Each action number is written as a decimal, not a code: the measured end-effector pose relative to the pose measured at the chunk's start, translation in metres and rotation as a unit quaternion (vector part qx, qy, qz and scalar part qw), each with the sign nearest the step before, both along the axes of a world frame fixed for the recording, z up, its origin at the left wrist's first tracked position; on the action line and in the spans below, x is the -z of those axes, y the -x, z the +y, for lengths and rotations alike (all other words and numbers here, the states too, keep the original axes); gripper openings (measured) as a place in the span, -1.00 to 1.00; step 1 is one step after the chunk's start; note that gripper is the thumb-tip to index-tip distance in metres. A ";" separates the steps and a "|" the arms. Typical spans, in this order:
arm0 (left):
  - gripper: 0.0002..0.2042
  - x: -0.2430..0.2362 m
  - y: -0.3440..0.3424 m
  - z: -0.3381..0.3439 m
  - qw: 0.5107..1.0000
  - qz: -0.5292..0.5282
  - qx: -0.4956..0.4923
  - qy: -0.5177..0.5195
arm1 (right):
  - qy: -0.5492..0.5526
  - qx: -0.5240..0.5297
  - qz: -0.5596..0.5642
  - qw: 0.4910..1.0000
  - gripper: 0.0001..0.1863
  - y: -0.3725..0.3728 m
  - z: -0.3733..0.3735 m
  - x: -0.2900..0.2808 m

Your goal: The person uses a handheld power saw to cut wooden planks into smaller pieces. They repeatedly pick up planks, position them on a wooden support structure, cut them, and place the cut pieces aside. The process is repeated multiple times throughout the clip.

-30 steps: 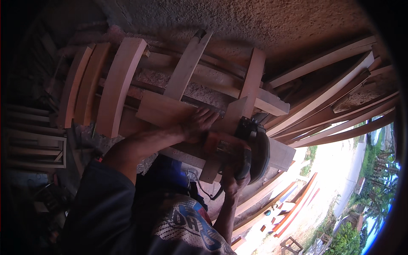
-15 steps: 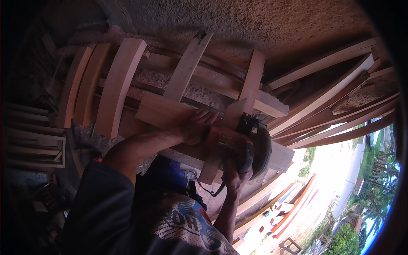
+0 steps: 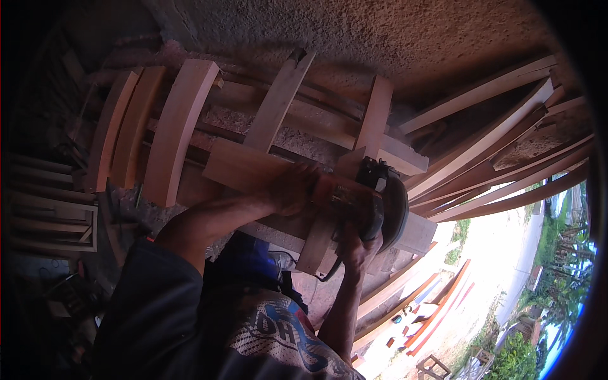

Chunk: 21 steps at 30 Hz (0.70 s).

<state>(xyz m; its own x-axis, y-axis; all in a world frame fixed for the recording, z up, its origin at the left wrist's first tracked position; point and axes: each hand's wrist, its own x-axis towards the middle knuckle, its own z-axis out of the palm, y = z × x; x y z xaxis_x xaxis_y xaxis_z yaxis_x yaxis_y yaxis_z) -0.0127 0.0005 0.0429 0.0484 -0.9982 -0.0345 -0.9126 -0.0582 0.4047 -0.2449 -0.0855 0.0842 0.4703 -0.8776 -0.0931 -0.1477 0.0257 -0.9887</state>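
Note:
My right hand (image 3: 360,246) is closed around the rear handle of a circular saw (image 3: 345,195). The saw has a reddish motor housing and a rounded dark blade guard (image 3: 396,212) on its right side. It rests over the right part of a pale wooden board (image 3: 244,166), and its blade is hidden from above. Just left of the motor housing, my left hand (image 3: 292,191) holds the board, its shaded fingers bent over the wood. Under the board run crosswise timber pieces, one (image 3: 316,250) poking out below the saw. A black cord (image 3: 332,272) hangs near my right wrist.
Several thick curved wooden pieces (image 3: 180,126) lie side by side at the left. Long curved planks (image 3: 487,139) are stacked at the right by a rough wall (image 3: 380,31). A wooden frame (image 3: 54,218) stands far left. More timber strips (image 3: 443,307) lie on the bright ground outside.
The saw has shifted slightly to the right and turned a little, with my right hand following. My left hand stays at nearly the same spot on the board.

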 end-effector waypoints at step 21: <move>-0.48 0.023 -0.002 0.006 0.992 0.040 -0.011 0.119 | 0.076 0.132 -0.093 0.984 -0.53 0.031 -0.048 -0.074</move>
<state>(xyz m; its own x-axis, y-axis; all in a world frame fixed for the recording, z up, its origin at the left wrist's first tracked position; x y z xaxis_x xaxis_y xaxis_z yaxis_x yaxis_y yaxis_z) -0.0111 0.0061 0.0198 0.0777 -0.9773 0.1973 -0.8763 0.0274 0.4809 -0.2763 -0.1338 0.1583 0.2212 -0.9684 0.1156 0.0274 -0.1123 -0.9933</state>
